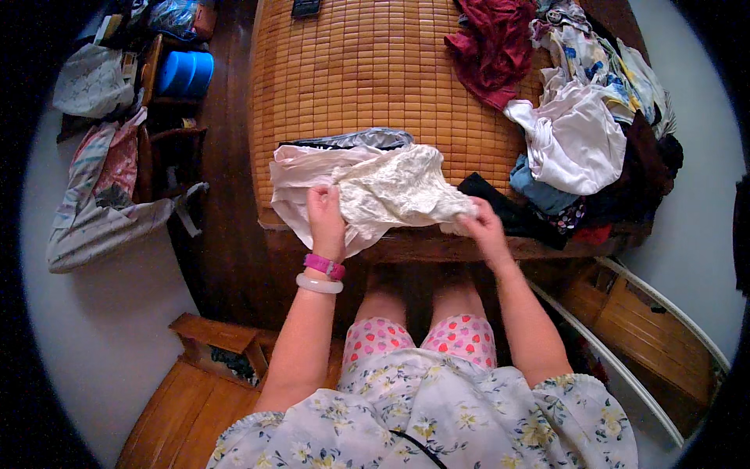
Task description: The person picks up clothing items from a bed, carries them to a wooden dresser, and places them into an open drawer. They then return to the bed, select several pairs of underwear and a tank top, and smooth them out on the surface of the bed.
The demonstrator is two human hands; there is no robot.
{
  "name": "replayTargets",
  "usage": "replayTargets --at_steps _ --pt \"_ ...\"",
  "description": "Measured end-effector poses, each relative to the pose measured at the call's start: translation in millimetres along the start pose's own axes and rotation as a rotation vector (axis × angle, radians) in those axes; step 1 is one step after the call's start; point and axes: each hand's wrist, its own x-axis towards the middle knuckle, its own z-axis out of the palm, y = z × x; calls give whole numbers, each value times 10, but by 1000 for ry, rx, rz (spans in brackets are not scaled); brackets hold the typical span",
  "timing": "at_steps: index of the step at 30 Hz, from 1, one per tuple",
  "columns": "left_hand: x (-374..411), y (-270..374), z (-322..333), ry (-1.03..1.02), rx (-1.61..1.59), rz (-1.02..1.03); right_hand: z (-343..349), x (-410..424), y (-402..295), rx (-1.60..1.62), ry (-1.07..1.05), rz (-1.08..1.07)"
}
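A cream, lace-like garment is stretched between my hands over the near edge of a bed. My left hand grips its left edge, with a pink band and a pale bangle on that wrist. My right hand pinches its right end. Beneath it lies a pale pink cloth on the bamboo mat, partly hanging over the bed's edge. Behind these, a grey garment with a dark waistband shows in part.
A clothes heap holds a white garment, a dark red garment and a black cloth near my right hand. A phone-like dark object lies at the far side. Left are a blue container and draped cloths; lower right, a white-framed mirror.
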Motion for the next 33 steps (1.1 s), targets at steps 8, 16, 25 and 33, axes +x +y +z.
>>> replayTargets --at_steps 8,16,25,33 --pt "-296 959 -546 -185 47 -120 -639 -393 -1130 508 -300 230" --pt "-785 870 -1428 22 -44 -224 -64 -806 -1201 720 -519 427" --pt "269 141 -2065 -75 -436 -381 888 -326 -370 1413 -192 573" --pt "716 94 -1279 -228 907 589 1011 228 -349 852 -37 558"
